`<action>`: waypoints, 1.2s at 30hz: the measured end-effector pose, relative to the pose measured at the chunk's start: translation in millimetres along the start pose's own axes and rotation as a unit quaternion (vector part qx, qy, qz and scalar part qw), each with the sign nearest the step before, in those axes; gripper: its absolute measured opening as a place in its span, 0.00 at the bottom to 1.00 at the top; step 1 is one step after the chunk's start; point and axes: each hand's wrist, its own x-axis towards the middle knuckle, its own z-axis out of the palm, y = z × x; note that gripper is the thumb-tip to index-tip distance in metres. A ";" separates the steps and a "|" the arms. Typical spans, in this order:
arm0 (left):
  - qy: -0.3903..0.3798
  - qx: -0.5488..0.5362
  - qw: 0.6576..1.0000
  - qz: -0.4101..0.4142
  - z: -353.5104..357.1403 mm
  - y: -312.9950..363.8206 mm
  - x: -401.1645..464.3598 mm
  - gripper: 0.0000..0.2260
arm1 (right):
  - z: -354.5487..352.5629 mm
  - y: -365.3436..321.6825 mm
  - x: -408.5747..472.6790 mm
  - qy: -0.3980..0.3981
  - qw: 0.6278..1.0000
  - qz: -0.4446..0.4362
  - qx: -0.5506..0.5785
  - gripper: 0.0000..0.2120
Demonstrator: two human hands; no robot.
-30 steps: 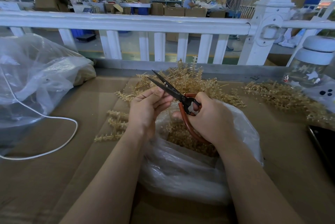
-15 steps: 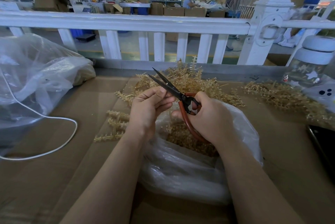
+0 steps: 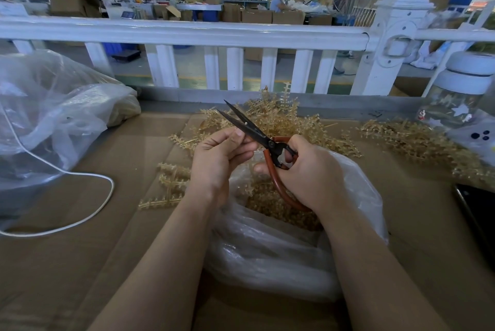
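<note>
My right hand [image 3: 308, 175] grips the red-brown handles of black-bladed scissors [image 3: 249, 128], whose blades stand slightly apart and point up to the left. My left hand [image 3: 217, 159] has its fingers curled and pinches something small against the blades; the piece itself is hidden by the fingers. Below both hands lies an open clear plastic bag [image 3: 267, 250] holding small amber plastic pieces. A pile of amber plastic sprues [image 3: 284, 119] lies just behind the hands.
More amber sprues [image 3: 417, 143] spread to the right, and a few [image 3: 168, 186] lie left of my wrist. A large clear bag [image 3: 53, 116] and white cord [image 3: 88, 212] sit left. A jar [image 3: 460, 94] and dark phone [image 3: 476, 210] sit right. A white railing [image 3: 187, 33] borders the cardboard-covered table [image 3: 80, 263].
The scissors and both hands have shifted very slightly; the blades have closed a little. Nothing else has moved.
</note>
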 end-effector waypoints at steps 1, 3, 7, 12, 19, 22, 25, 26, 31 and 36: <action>0.001 -0.002 1.000 0.000 0.4 0.0 -0.1 0.11 | 0.2 0.3 0.2 0.001 1.000 0.001 -0.001 0.26; 0.004 -0.008 1.000 -0.001 1.0 0.1 -0.3 0.12 | 1.1 1.2 0.9 0.002 1.000 0.011 -0.003 0.26; 0.008 -0.013 1.000 -0.001 0.8 -0.3 0.4 0.10 | 0.0 0.5 1.6 0.000 1.000 0.017 0.000 0.26; 0.004 0.005 1.000 0.010 0.6 -0.7 0.4 0.09 | -1.7 -2.1 0.8 0.012 0.999 0.027 0.029 0.29; 0.004 0.086 0.996 0.035 2.6 -2.1 -1.5 0.06 | 1.3 -2.1 5.9 -0.001 0.968 0.123 0.218 0.15; -0.001 0.103 0.994 0.047 3.1 -3.2 -1.9 0.04 | 2.5 -3.6 9.0 -0.036 0.946 0.144 0.289 0.11; -0.010 0.118 0.991 0.061 3.1 -3.5 -2.4 0.04 | 2.1 -7.1 9.9 -0.053 0.937 0.146 0.313 0.12; -0.011 0.122 0.990 0.067 3.6 -3.8 -2.7 0.03 | 1.3 -8.0 9.7 -0.053 0.931 0.149 0.328 0.13; 0.069 0.107 0.984 0.126 2.8 -3.7 -1.2 0.11 | -9.1 -11.6 8.7 -0.010 0.885 0.190 0.426 0.09; 0.054 0.164 0.982 0.075 -0.7 -2.7 -0.3 0.29 | -18.5 -8.4 7.2 0.057 0.790 0.191 0.579 0.10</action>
